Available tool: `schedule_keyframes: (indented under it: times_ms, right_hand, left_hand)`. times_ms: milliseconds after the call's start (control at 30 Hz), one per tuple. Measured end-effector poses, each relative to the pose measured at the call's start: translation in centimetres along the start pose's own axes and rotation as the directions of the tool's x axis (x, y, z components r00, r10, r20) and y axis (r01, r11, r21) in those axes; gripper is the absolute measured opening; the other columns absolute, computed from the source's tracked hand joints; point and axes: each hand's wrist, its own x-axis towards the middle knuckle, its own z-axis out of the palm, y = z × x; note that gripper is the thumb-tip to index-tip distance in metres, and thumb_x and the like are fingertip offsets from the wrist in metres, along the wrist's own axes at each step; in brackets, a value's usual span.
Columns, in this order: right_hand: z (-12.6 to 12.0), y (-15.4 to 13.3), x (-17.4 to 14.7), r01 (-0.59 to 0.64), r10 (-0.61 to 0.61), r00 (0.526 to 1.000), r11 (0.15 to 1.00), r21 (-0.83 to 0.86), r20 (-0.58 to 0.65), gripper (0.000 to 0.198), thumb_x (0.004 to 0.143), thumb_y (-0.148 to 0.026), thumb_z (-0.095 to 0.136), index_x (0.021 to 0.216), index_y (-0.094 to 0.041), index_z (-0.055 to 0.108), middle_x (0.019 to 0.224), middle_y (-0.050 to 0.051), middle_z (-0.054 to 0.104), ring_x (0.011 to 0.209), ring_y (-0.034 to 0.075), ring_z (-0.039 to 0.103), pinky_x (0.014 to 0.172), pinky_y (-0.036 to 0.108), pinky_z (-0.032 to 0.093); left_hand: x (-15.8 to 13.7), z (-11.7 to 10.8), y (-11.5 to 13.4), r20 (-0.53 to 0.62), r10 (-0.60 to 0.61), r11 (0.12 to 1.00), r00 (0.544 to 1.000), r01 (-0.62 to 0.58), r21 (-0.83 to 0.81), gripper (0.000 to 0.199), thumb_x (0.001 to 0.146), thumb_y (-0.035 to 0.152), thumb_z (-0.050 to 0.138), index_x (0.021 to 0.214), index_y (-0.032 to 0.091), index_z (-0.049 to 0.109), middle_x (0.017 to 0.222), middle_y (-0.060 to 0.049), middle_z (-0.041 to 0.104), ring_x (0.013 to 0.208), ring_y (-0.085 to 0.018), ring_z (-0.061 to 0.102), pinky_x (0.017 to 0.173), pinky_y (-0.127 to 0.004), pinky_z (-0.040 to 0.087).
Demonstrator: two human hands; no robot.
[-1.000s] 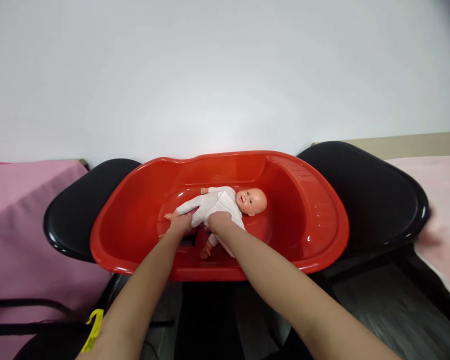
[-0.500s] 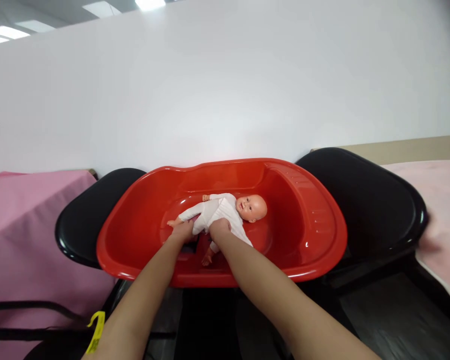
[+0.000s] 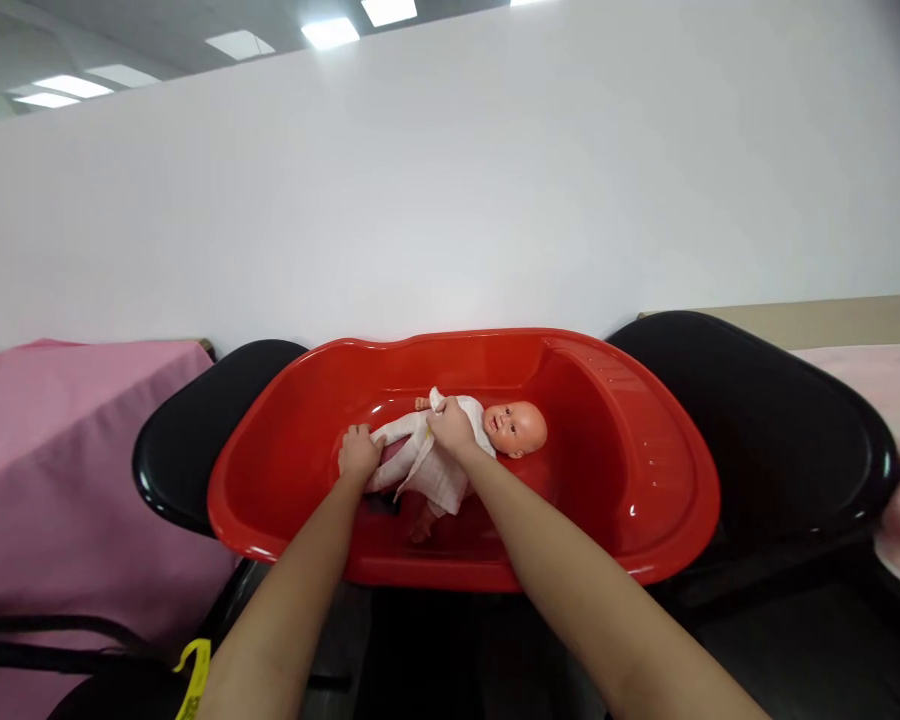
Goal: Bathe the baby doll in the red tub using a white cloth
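A baby doll (image 3: 521, 428) in a white garment (image 3: 442, 480) lies on its back in a red plastic baby tub (image 3: 645, 450), head to the right. My left hand (image 3: 358, 453) rests on the doll's legs at the garment's lower end. My right hand (image 3: 451, 428) pinches the white garment at the doll's chest and lifts a flap of it up. The doll's bare foot shows below the cloth.
The tub sits on a black tray (image 3: 765, 420) whose ends stick out left and right. A pink cloth (image 3: 60, 450) covers the surface at left, a paler pink cloth (image 3: 896, 400) at right. A white wall stands right behind. A yellow tag (image 3: 193, 670) hangs near my left forearm.
My right hand has moved up from the doll's belly to its chest and pulled the garment's flap open. My left hand shifted slightly left along the legs. The view tilted upward.
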Motion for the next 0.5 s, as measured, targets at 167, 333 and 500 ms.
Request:
schedule_keyframes:
  times_ms: [167,333,500]
  right_hand:
    - [0.7,0.0,0.8,-0.066,0.068,0.998,0.939,0.336,0.006,0.030,0.073,-0.025,0.061,0.102,-0.021,0.057,0.088,0.001,0.066,0.083,0.019,0.062,0.075,0.030,0.048]
    - [0.7,0.1,0.5,-0.152,0.019,0.972,0.809,0.568,0.233,0.033,0.076,-0.039,0.068,0.103,-0.019,0.063,0.089,0.003,0.070,0.076,0.019,0.065,0.071,0.031,0.053]
    - [0.1,0.1,0.0,-0.155,0.005,0.918,0.925,0.347,0.396,0.029,0.079,-0.044,0.071,0.092,-0.019,0.066,0.081,0.003,0.070,0.070,0.018,0.064,0.065,0.029,0.052]
  left_hand:
    - [0.4,1.1,-2.1,0.121,-0.135,0.990,0.983,0.131,0.044,0.042,0.100,0.038,0.042,0.133,0.017,0.059,0.144,-0.020,0.054,0.135,-0.038,0.048,0.102,-0.055,0.047]
    - [0.8,1.5,-2.9,0.204,-0.156,0.987,0.967,0.144,0.072,0.044,0.100,0.040,0.042,0.133,0.017,0.059,0.145,-0.021,0.053,0.136,-0.039,0.045,0.104,-0.058,0.045]
    - [0.5,0.6,-2.7,0.265,-0.174,0.985,0.948,0.163,0.063,0.049,0.095,0.047,0.052,0.129,0.013,0.063,0.145,-0.027,0.052,0.136,-0.042,0.047,0.102,-0.055,0.046]
